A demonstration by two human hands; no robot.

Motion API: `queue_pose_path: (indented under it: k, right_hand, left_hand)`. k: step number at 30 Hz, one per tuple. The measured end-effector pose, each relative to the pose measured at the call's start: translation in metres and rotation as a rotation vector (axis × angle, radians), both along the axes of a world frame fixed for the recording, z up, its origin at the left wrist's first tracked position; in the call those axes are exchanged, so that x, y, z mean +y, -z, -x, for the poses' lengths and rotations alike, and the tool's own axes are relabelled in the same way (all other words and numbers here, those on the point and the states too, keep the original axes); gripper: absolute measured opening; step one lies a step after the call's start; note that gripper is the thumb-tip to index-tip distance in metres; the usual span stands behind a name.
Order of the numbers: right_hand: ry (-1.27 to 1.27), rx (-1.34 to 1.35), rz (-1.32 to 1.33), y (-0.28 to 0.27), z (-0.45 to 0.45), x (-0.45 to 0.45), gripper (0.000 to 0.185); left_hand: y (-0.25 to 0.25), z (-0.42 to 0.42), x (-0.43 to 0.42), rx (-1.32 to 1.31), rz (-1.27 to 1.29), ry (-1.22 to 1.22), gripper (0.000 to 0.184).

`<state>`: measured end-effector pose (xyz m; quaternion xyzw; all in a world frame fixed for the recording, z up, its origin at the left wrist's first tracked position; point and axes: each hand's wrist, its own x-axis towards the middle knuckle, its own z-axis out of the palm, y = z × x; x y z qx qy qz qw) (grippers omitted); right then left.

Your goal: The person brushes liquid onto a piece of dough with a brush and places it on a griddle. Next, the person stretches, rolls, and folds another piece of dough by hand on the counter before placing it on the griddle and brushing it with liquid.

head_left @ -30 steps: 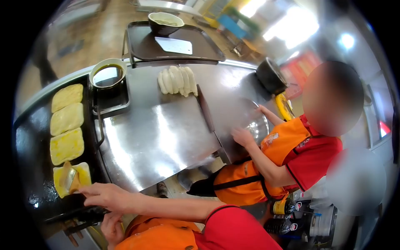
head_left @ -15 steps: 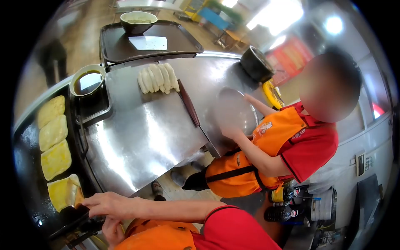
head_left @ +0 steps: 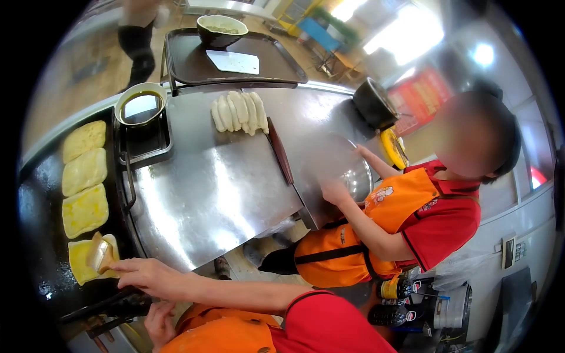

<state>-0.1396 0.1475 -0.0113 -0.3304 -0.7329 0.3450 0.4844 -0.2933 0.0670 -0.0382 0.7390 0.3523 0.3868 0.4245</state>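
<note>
My right hand [head_left: 141, 276] is closed around the handle of a flat brush [head_left: 102, 255]. The bristles rest on the nearest flatbread [head_left: 82, 266], a square of dough with a wet yellow surface. It lies on the dark griddle [head_left: 40, 235] at the left. Farther along are another yellow-coated flatbread [head_left: 85, 210] and two paler ones, a flatbread [head_left: 84, 171] and a flatbread [head_left: 84, 141]. My left hand [head_left: 160, 322] is by my orange apron, its fingers loosely curled with no object visible in them.
A bowl of dark liquid [head_left: 140, 109] stands beyond the griddle. Dough strips [head_left: 238, 113] and a brown-handled knife [head_left: 279, 152] lie on the steel table [head_left: 194, 170]. A co-worker [head_left: 400, 206] holds a metal bowl [head_left: 356, 176]. Behind is a tray [head_left: 273, 65].
My right hand has moved the brush up and left from the near flatbread's right edge onto its top. The view has shifted slightly. A person in the background has moved right.
</note>
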Motion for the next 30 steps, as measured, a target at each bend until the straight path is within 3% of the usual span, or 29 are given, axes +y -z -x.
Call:
queue_pose_path:
  k: [13, 17, 19, 22, 25, 30]
  right_hand:
    - [-0.001, 0.064, 0.025, 0.005, 0.013, 0.004, 0.027]
    - [0.007, 0.031, -0.001, 0.019, 0.011, 0.003, 0.028]
    - [0.029, -0.124, -0.093, 0.004, 0.002, -0.006, 0.031]
    - [-0.083, -0.098, 0.035, -0.011, -0.015, -0.022, 0.043]
    - [-0.055, -0.256, 0.066, -0.011, -0.021, -0.030, 0.036]
    - [-0.080, -0.253, 0.126, -0.019, -0.021, -0.023, 0.029]
  left_hand:
    - [0.007, 0.001, 0.007, 0.001, 0.026, 0.042, 0.029]
    - [0.004, -0.006, 0.015, 0.012, -0.154, 0.074, 0.028]
    - [0.005, -0.002, 0.011, 0.061, -0.179, 0.028, 0.025]
    - [0.002, 0.004, 0.005, 0.138, -0.151, 0.043, 0.027]
    - [-0.004, 0.005, 0.001, 0.202, -0.228, -0.032, 0.031]
    - [-0.012, 0.001, -0.003, 0.205, -0.172, -0.110, 0.032]
